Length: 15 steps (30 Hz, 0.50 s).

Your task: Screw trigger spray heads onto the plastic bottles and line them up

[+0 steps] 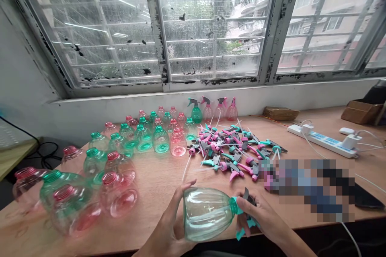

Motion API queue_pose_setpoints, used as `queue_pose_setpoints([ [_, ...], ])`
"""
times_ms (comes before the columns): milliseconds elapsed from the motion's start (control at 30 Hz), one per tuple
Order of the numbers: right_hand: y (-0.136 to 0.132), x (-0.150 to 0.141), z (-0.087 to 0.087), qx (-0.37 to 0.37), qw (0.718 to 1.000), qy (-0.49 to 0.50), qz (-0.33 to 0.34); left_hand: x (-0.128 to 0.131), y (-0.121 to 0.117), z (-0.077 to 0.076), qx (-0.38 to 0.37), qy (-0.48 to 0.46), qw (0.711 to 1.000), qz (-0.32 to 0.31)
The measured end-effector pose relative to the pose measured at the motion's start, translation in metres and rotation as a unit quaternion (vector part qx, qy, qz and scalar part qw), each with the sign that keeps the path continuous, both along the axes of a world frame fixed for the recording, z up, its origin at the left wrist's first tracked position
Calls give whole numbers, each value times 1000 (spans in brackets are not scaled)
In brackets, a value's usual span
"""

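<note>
My left hand (171, 225) wraps around the base of a clear green plastic bottle (206, 213), held on its side near the table's front edge. At the bottle's neck, my right hand (259, 219) is closed on a teal spray trigger head (247, 217). A dip tube shows inside the bottle. Just beyond my hands lies a pile of loose pink and teal trigger heads (235, 148) with white tubes.
Several open green and pink bottles (120, 156) lie and stand across the left of the wooden table (159, 176). Assembled spray bottles (211, 109) stand by the wall under the window. A white power strip (322, 140) and cardboard boxes (360, 111) sit at right; a blurred patch covers part of the right table.
</note>
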State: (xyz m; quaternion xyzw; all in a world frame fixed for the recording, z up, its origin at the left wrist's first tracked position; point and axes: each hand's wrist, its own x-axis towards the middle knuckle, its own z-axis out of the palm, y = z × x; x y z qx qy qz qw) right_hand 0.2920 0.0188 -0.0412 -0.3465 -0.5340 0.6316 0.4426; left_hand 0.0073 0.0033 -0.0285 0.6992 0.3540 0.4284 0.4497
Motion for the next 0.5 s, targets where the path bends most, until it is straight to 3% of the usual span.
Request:
queue_pose_setpoints([
  [167, -1, -2, 1, -21, 999, 28, -12, -4, 2, -2, 169, 119, 978, 25],
  [367, -11, 1, 2, -97, 994, 46, 11, -3, -2, 16, 379, 200, 904, -2],
  [500, -17, 1, 6, -100, 994, 22, -27, -7, -2, 22, 414, 233, 880, -5],
])
